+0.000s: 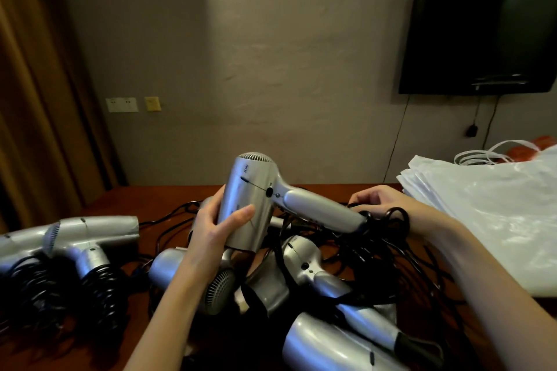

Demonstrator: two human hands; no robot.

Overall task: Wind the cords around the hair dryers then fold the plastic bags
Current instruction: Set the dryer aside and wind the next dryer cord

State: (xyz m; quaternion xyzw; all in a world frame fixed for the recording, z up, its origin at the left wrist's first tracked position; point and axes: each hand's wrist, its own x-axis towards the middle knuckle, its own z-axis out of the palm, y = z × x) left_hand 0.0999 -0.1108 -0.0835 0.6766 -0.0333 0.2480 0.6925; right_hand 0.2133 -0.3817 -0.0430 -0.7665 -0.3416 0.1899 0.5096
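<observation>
My left hand [215,226] grips the barrel of a silver hair dryer [256,190], held above the table with its handle pointing right. Beyond the handle's end, my right hand [379,200] pinches its black cord [391,218], which loops at the handle tip. Below lie several more silver dryers [304,268] in a tangle of loose black cords [401,262]. At the left, two dryers [90,238] lie with cords wound round their handles. A stack of white plastic bags [482,205] rests at the right.
The dark red-brown table [126,199] stands against a grey wall. A black television [482,33] hangs on the wall at upper right, with wires below it. A brown curtain [36,84] hangs at the left. An orange bag [530,149] lies behind the white bags.
</observation>
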